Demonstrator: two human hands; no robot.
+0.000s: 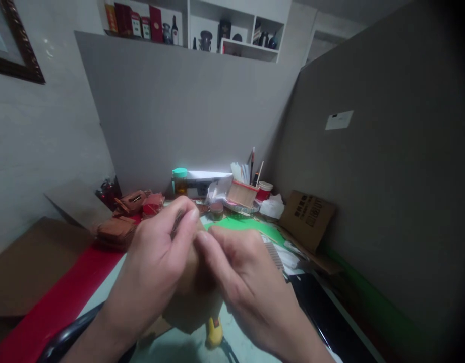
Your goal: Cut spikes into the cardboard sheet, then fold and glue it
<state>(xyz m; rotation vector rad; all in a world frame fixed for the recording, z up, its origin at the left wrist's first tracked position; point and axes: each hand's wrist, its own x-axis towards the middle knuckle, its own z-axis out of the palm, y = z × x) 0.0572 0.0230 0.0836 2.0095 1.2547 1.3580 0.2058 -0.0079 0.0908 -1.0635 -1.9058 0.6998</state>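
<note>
A brown piece [192, 302], perhaps leather or card, hangs below my two hands at the middle of the view. My left hand [160, 252] is closed on its upper left edge, thumb pressed against the bent fingers. Close beside it, my right hand [243, 272] pinches the upper right part, with its thumb pointing toward the left one. The fingertips nearly meet, and they hide most of the gripped edge. Under the piece, a yellow-handled tool [215, 333] lies on the pale table surface [251, 348].
Brown leather-like pouches [117, 229] lie at the left by a red strip [69, 287]. Behind stand a teal-lidded jar [180, 182], a wooden holder [243, 194] and a red cup [264, 191]. At the right are a cardboard box [306, 219] and a black flat object [327, 317].
</note>
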